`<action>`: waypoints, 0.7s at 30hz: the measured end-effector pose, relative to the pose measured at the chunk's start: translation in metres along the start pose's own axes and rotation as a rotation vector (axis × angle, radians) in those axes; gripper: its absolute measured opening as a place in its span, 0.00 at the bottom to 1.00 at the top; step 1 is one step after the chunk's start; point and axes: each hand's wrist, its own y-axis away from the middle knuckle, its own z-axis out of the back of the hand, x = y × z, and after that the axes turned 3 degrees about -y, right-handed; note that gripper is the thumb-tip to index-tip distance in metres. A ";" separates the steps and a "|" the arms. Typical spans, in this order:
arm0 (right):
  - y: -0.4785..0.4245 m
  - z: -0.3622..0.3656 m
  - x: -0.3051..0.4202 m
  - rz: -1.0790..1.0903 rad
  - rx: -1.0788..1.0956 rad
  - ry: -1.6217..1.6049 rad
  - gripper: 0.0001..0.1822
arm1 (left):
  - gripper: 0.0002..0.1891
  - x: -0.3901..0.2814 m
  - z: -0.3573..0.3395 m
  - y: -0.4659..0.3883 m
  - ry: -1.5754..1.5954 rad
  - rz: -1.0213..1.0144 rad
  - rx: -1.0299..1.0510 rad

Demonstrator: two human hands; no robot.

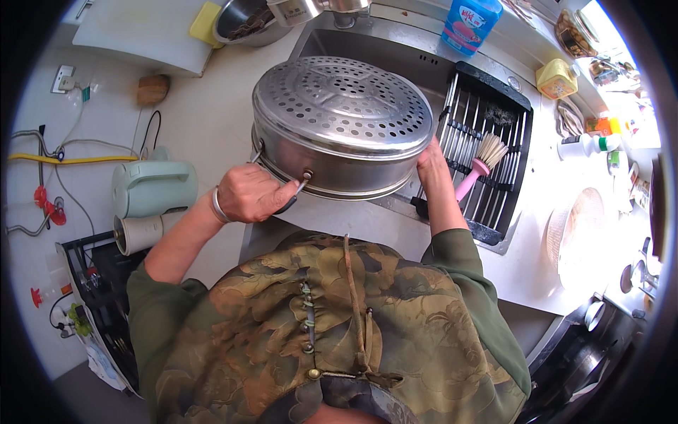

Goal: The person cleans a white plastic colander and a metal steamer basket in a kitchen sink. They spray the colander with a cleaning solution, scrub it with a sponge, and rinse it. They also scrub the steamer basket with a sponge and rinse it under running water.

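A round stainless-steel steamer pot tier (339,175) is held up at the sink's near edge, its perforated plate (347,87) facing up and slightly tilted. My left hand (257,193) is closed around its dark side handle (287,204), which joins the wall by two metal studs. On the opposite side, my right hand (431,161) is against the steamer's wall. Its fingers are mostly hidden behind the metal, so the exact grip there is hard to see. Part of the steel sink (328,42) shows behind the steamer.
Beside my right arm, a draining rack (476,196) over the sink carries a pink-handled brush (469,177) and a steel scourer (499,115). A blue detergent bottle (469,26) stands behind. Farther right is a colander-like basket (556,233); a green kettle (153,183) is at left.
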 end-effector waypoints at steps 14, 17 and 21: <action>-0.024 0.008 -0.064 0.039 0.218 -0.280 0.19 | 0.34 -0.055 -0.032 0.035 1.779 1.159 -0.801; -0.022 0.007 -0.075 0.022 0.240 -0.272 0.18 | 0.33 -0.054 -0.037 0.019 1.806 1.073 -1.111; -0.024 0.002 -0.088 0.003 0.219 -0.210 0.16 | 0.20 -0.002 -0.035 0.025 1.541 1.472 -1.397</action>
